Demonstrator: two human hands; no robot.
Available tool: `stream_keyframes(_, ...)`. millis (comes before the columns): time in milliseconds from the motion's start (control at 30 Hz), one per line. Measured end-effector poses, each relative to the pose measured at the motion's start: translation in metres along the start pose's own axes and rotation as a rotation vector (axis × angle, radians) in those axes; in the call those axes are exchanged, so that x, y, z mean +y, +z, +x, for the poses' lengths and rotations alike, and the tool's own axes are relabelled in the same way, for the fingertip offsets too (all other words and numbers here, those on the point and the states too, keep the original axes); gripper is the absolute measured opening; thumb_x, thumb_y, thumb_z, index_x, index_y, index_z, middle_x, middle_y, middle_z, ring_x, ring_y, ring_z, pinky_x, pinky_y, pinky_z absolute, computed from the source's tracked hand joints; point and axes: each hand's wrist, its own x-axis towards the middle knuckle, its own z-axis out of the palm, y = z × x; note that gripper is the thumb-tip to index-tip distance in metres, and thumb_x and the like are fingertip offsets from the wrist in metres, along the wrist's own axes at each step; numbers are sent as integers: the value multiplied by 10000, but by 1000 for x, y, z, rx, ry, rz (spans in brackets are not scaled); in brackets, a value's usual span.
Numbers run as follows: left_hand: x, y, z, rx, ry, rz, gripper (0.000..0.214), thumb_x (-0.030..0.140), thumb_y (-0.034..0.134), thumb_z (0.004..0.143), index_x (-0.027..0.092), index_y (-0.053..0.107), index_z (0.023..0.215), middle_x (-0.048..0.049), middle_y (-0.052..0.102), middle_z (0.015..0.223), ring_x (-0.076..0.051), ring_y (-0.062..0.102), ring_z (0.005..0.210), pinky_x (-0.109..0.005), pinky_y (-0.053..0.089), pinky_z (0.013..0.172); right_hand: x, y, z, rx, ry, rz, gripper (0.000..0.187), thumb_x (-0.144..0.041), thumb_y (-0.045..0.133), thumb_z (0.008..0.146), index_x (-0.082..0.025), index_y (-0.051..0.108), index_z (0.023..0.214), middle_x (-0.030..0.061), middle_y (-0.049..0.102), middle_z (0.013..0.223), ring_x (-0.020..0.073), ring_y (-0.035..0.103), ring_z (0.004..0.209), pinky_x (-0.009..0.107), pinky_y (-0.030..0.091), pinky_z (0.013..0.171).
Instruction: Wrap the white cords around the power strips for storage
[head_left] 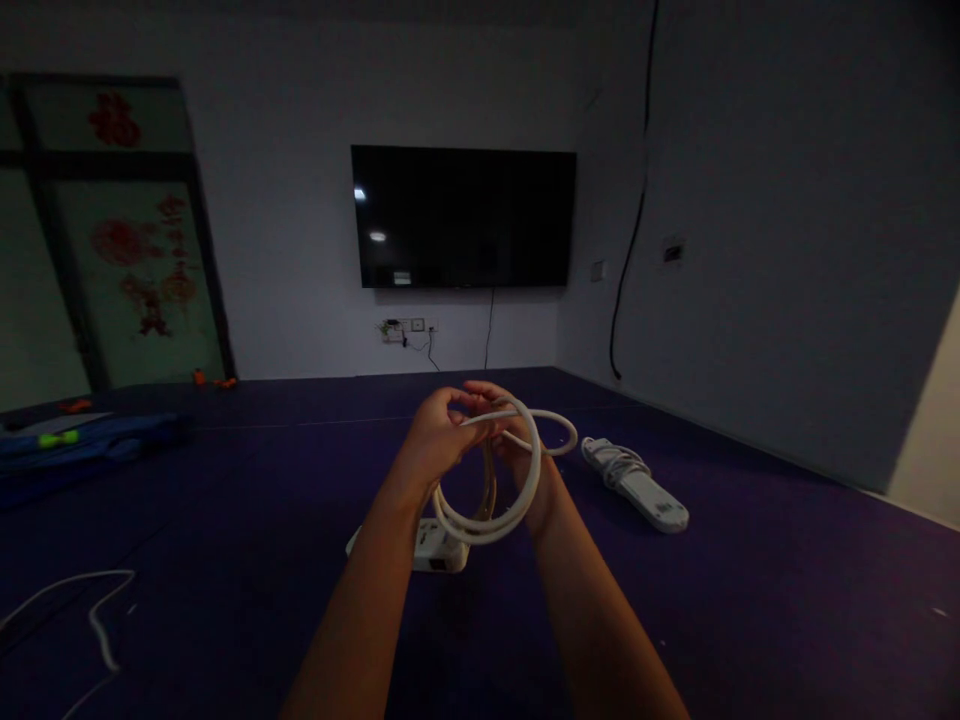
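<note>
Both of my hands are raised in front of me over a dark purple floor. My left hand (pixel 433 432) is closed on a coiled white cable (pixel 517 505) near the top of its loops. My right hand (pixel 516 432) sits inside the coil, fingers curled round the same cable. The loops hang down past my right wrist. Below my hands a white power strip (pixel 435 548) lies on the floor, partly hidden by my left forearm.
A second white power strip (pixel 641 485) with its cord bundled lies on the floor to the right. A loose white cable (pixel 94 605) trails at the lower left. Blue mats (pixel 90 440) lie at the left. A dark TV (pixel 463 217) hangs on the far wall.
</note>
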Motion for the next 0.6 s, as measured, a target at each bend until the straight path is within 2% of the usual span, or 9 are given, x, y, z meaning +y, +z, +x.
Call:
stream_keyframes(100, 6, 1, -1, -67, -88, -148, 422, 562, 615, 708, 173, 496, 822, 41, 520, 488, -22, 299, 316, -142, 155, 336, 8, 6, 0, -6, -37, 66, 279, -391, 665, 644, -212, 637, 857, -15, 578, 601, 112, 475, 457, 245, 399, 443)
stream_keyframes(200, 6, 1, 2, -60, -101, -186, 501, 661, 568, 687, 171, 492, 756, 36, 502, 453, -17, 273, 281, -152, 125, 313, 17, 15, 6, -32, -92, 71, 300, -421, 651, 636, -209, 632, 847, -45, 508, 508, 96, 397, 400, 229, 344, 393)
stream_keyframes(367, 0, -1, 7, 142, -112, -128, 511, 569, 721, 588, 193, 464, 818, 79, 465, 403, -27, 281, 265, -144, 151, 304, 30, 21, 17, -62, -132, -65, 322, -380, 615, 688, -198, 613, 953, -58, 470, 498, 94, 398, 434, 222, 366, 439)
stream_keyframes(500, 1, -2, 7, 202, -117, -111, 499, 423, 760, 592, 195, 459, 918, 100, 463, 400, -24, 277, 263, -134, 167, 311, 33, 21, 20, -66, -128, -250, 234, -311, 551, 735, -199, 595, 937, -35, 495, 557, 108, 425, 476, 230, 376, 453)
stream_keyframes(600, 3, -2, 6, 231, -106, -170, 474, 313, 755, 583, 184, 480, 947, 114, 448, 414, -10, 273, 271, -125, 167, 324, 31, 23, 19, -48, -148, -386, 163, -227, 536, 713, -213, 585, 868, -28, 504, 587, 133, 478, 566, 252, 432, 538)
